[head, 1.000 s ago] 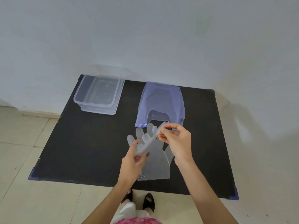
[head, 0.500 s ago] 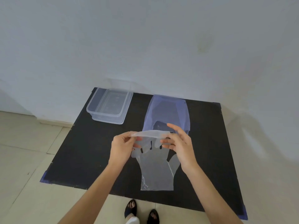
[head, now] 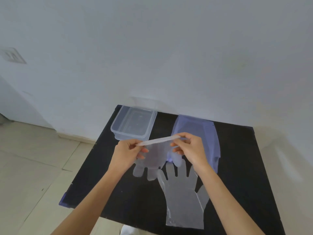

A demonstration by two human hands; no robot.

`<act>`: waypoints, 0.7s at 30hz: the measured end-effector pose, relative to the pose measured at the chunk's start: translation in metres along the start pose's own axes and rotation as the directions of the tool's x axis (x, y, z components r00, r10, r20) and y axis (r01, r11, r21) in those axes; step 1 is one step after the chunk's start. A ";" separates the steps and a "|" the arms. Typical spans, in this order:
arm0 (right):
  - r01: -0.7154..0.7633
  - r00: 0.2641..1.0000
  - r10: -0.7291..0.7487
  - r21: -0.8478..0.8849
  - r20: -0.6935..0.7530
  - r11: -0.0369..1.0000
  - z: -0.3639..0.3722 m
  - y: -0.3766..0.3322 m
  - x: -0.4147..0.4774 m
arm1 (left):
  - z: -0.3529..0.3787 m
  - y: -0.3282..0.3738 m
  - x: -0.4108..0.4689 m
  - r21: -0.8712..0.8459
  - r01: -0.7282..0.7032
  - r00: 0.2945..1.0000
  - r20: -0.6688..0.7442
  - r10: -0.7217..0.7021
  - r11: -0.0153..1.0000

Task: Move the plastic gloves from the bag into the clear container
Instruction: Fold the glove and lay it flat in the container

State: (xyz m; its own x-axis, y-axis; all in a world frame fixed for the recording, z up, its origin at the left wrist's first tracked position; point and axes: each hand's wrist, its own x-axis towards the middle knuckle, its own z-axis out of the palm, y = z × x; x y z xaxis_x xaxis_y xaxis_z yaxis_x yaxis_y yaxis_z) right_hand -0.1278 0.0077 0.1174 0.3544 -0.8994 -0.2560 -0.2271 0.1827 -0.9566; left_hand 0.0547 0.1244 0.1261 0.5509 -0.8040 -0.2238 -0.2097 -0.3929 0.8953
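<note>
Two plastic gloves are showing, along with one bag and one clear container, all taken here relative to the black table [head: 118,189]. One glove, the held glove [head: 155,156], is hanging above the table's middle, its cuff edge stretched into a thin pale strip between two hands. The left hand [head: 126,154] is pinching the cuff's left end with fingers curled in, and the right hand [head: 190,148] is pinching the right end between thumb and fingertips. The flat glove [head: 183,199] is lying spread on the table's near right part, fingers pointing away from the person, cuff toward the near edge.

The held glove is see-through, so its outline is blurring into the dark top, and its lower fingers are overlapping the flat glove's fingertips. The right hand and wrist are covering part of the bag [head: 196,131].

The bag is thin bluish film, lying flat on the table's far right part. The clear container [head: 133,125] is rectangular with rounded corners, sitting at the table's far left corner; whether it is holding anything is hard to tell.
</note>
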 end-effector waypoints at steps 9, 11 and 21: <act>-0.025 0.996 0.031 0.070 -0.079 0.997 0.076 -0.039 0.057 | -0.094 -0.002 0.083 -0.250 0.076 0.995 0.074 -0.059 0.965; -0.029 0.996 0.036 0.096 -0.077 0.995 0.088 -0.050 0.062 | -0.105 0.001 0.096 -0.319 0.106 0.990 0.123 -0.070 0.942; -0.034 0.986 0.056 0.139 -0.157 0.990 0.135 -0.092 0.114 | -0.133 0.017 0.181 -0.538 0.368 0.927 0.275 -0.255 0.758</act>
State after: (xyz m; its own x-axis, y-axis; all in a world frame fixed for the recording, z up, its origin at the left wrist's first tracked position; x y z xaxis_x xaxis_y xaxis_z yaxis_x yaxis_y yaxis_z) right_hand 0.0555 -0.0579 0.1572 0.1948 -0.9389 -0.2837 -0.1103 0.2665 -0.9575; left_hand 0.2582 0.0320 0.1521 0.3424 -0.7679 -0.5413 0.4784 -0.3534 0.8039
